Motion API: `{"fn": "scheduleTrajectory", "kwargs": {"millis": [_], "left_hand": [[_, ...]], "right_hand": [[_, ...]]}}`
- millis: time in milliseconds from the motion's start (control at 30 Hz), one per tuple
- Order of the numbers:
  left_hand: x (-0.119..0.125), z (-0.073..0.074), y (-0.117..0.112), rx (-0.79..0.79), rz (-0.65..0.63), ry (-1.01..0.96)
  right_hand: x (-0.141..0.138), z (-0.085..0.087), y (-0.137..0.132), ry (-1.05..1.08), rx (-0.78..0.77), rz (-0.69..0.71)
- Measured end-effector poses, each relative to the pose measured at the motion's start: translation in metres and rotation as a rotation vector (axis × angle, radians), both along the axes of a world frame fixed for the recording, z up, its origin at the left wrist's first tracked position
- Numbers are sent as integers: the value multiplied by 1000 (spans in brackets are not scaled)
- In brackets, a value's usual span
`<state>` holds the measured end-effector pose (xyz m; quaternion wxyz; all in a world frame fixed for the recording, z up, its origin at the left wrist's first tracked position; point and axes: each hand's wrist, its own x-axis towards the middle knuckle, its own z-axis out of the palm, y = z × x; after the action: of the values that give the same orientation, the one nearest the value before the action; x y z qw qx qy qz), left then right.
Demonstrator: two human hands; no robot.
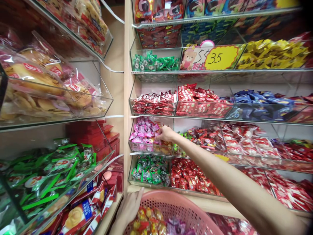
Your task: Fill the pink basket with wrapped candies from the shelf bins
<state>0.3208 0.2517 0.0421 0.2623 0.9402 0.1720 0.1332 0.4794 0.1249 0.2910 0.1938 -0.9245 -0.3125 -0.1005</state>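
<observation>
My right hand [165,133] reaches forward into a clear shelf bin [146,149] of pink-wrapped candies [144,132]. Its fingers are bent down among the wrappers, closed on some of the pink candies. My left hand [129,207] holds the near-left rim of a pink plastic basket [181,204] at the bottom of the view. Inside the basket lie orange and yellow wrapped sweets [146,222] and a few purple ones [176,227].
Clear acrylic bins line the shelves: green candies [156,62], red packets [198,99], blue packets [261,102], yellow packets [271,54], green-black candies [150,169]. A yellow price tag reads 35 [220,58]. Bagged pastries [41,85] and green snack bags [46,173] fill the left shelves.
</observation>
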Motion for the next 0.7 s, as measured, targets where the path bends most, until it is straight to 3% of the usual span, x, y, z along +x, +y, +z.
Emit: {"fn": "scheduleTrajectory", "kwargs": {"millis": [233,500,700], "left_hand": [[-2,-1,1,-74,-44,-29],[0,-4,5,-66,-58,-33],[1,-2,3,-85,-62,-38]], "right_hand": [[13,9,14,-46,214,-36],[19,-1,32,-65,245,-94],[16,-5,32,-103,260,-12]]}}
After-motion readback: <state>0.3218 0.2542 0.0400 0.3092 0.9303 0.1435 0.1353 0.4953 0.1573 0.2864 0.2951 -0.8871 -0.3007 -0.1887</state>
